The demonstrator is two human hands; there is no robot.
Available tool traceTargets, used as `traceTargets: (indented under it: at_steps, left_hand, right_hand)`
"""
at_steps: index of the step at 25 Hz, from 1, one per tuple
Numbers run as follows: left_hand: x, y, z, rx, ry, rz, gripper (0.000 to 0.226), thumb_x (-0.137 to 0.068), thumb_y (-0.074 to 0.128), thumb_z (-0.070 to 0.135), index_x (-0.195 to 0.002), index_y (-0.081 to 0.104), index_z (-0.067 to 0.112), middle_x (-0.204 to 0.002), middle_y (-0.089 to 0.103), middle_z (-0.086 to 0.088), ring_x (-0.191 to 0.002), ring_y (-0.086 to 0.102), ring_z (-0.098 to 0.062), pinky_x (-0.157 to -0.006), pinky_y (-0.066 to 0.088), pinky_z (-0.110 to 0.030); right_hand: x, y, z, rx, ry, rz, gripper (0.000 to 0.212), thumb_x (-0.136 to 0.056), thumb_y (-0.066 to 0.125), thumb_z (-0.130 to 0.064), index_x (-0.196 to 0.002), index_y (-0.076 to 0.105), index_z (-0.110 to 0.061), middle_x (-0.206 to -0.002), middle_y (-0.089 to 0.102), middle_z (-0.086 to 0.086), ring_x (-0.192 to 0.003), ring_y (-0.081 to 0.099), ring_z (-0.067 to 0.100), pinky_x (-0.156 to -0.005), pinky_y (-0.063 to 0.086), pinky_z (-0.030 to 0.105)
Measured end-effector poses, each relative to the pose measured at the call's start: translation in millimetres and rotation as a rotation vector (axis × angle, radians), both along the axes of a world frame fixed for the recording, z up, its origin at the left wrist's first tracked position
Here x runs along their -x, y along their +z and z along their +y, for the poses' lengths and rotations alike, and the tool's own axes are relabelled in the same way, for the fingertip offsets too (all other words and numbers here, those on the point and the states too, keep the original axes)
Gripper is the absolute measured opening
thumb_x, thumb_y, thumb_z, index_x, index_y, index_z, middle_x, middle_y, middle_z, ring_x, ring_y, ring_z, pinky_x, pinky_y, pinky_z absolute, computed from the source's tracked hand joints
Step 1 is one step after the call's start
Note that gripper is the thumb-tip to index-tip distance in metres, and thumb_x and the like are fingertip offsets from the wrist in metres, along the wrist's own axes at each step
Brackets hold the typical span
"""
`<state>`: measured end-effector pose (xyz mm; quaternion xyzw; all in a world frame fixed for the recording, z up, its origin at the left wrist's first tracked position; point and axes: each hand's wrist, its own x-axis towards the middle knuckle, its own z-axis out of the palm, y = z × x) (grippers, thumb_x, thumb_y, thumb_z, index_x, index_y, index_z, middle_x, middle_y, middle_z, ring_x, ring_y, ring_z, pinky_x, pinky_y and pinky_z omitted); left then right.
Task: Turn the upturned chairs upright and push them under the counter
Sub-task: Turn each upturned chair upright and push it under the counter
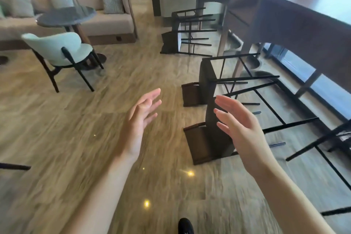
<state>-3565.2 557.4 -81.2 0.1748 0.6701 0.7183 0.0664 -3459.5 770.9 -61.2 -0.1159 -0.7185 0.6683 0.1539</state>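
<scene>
Three chairs lie tipped over on the floor beside the counter, and none is upright yet, so by my reckoning the job sits at its very start. The nearest chair [210, 138] rests on its side with its back flat on the floor and its black legs pointing right, toward the surface [307, 5]. Just beyond it, the middle chair [206, 80] lies the same way, legs reaching toward the counter's base. Farther off, the far chair [176, 34] is down too, near the counter's end.

Both hands are up in front, empty. The left hand [140, 118] hovers over bare floor, fingers loose and spread, grasping nothing. The right hand [239, 125] hangs above the nearest chair, fingers straight and released, not touching it as far as I can tell.

Everything remains: each chair wants lifting onto its feet, then sliding in under the surface. The nearest one looks the likely first pick. The picture is blurred, so finer detail escapes me.
</scene>
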Motion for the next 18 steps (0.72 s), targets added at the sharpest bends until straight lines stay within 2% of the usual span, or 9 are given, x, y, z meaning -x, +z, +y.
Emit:
traceTargets:
  at_steps: [4,8,11,13,16,18]
  left_hand:
    - [69.8,15.5,-8.6,-0.031,0.033,0.059,0.042,-0.088,0.044,0.054,-0.122,0.067,0.042,-0.139,0.059,0.012,-0.128,0.057,-0.012,-0.103,0.041,-0.042]
    - [129.9,9.9,-32.8,-0.059,0.033,0.041,0.043,-0.088,0.044,0.051,-0.121,0.068,0.037,-0.138,0.060,0.008,-0.128,0.057,-0.015,-0.103,0.042,-0.045]
    - [184.1,3.3,-56.6,-0.060,0.025,0.044,0.039,-0.089,0.049,0.047,-0.119,0.069,0.033,-0.135,0.063,0.003,-0.125,0.060,-0.019,-0.101,0.044,-0.046]
    - [221.5,1.6,-73.7,-0.030,-0.002,0.078,0.036,-0.089,0.054,0.044,-0.118,0.069,0.031,-0.132,0.065,0.001,-0.122,0.062,-0.021,-0.098,0.046,-0.047]
    - [269.9,2.1,-97.5,-0.039,-0.074,0.086,0.032,-0.088,0.060,0.044,-0.115,0.070,0.031,-0.127,0.067,-0.002,-0.117,0.064,-0.026,-0.096,0.048,-0.049]
    - [311.6,6.1,-118.2,-0.023,-0.152,0.090,0.039,-0.086,0.064,0.051,-0.117,0.069,0.029,-0.126,0.067,-0.004,-0.116,0.063,-0.029,-0.097,0.047,-0.052]
  right_hand:
    - [73.8,7.9,-12.3,-0.007,0.053,0.073,0.042,-0.090,0.057,-0.027,-0.132,0.060,-0.030,-0.126,0.064,-0.022,-0.117,0.060,-0.001,-0.103,0.047,0.038]
    - [135.1,5.6,-25.1,-0.018,0.125,0.083,0.039,-0.097,0.058,-0.017,-0.133,0.059,-0.031,-0.130,0.062,-0.017,-0.120,0.060,0.004,-0.100,0.048,0.037]
    - [183.9,-1.3,-44.4,-0.058,0.116,0.093,0.044,-0.093,0.064,-0.008,-0.131,0.060,-0.031,-0.130,0.063,-0.015,-0.120,0.061,0.006,-0.089,0.054,0.023]
    - [218.3,-5.3,-62.3,-0.084,0.096,0.121,0.046,-0.090,0.067,-0.006,-0.129,0.060,-0.028,-0.129,0.064,-0.012,-0.120,0.061,0.009,-0.087,0.053,0.017]
    - [259.9,-5.6,-93.5,-0.128,0.070,0.161,0.041,-0.090,0.068,-0.009,-0.127,0.061,-0.025,-0.125,0.065,-0.008,-0.119,0.062,0.012,-0.087,0.053,0.020]
    - [293.4,-9.0,-120.2,-0.093,0.015,0.165,0.039,-0.090,0.067,-0.006,-0.125,0.062,-0.023,-0.124,0.066,-0.006,-0.117,0.063,0.014,-0.086,0.053,0.019]
